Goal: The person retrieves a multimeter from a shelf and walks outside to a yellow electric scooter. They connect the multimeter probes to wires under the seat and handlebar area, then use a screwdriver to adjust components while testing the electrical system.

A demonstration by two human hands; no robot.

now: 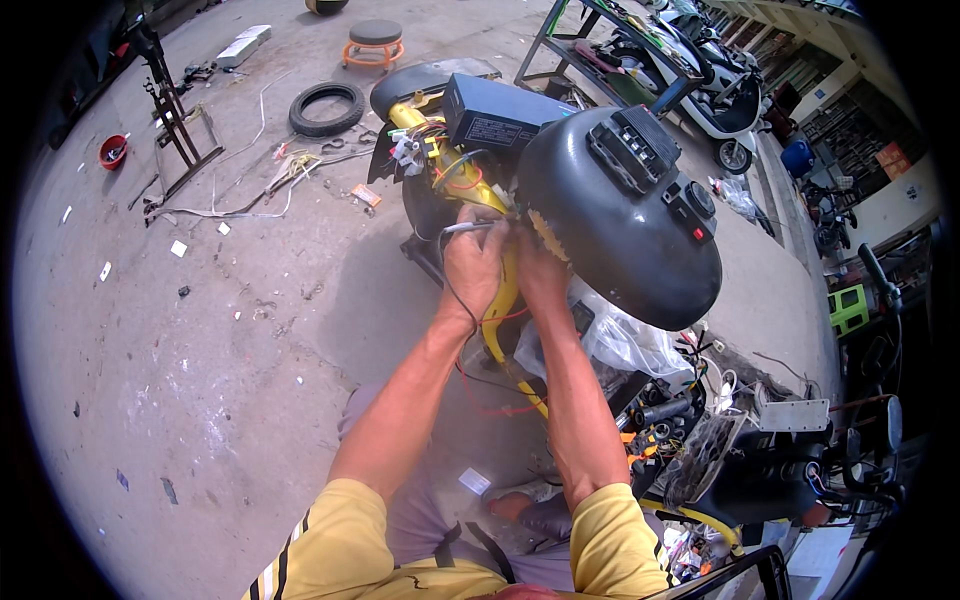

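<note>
In front of me stands a stripped electric scooter with a yellow tubular frame point(497, 340). My left hand point(474, 268) is closed at the frame, a slim grey pen-like tool point(470, 227) with a dark cable in its fingers. Close beside it, my right hand point(541, 270) reaches under the edge of the rounded black seat point(610, 230); its fingertips are hidden there. Colored wires with white connectors point(408, 153) bunch on the frame beyond my hands. A black rectangular box point(500, 112) rests behind the seat. Red and dark wires hang below my hands.
A tire point(327, 108) and an orange-legged stool point(373, 43) stand beyond on the concrete. At left are a metal stand point(185, 130) and a red bowl point(113, 152). Clear plastic sheeting point(625, 335) and scooter parts point(700, 450) lie close on my right. Parked scooters point(735, 105) line the far right.
</note>
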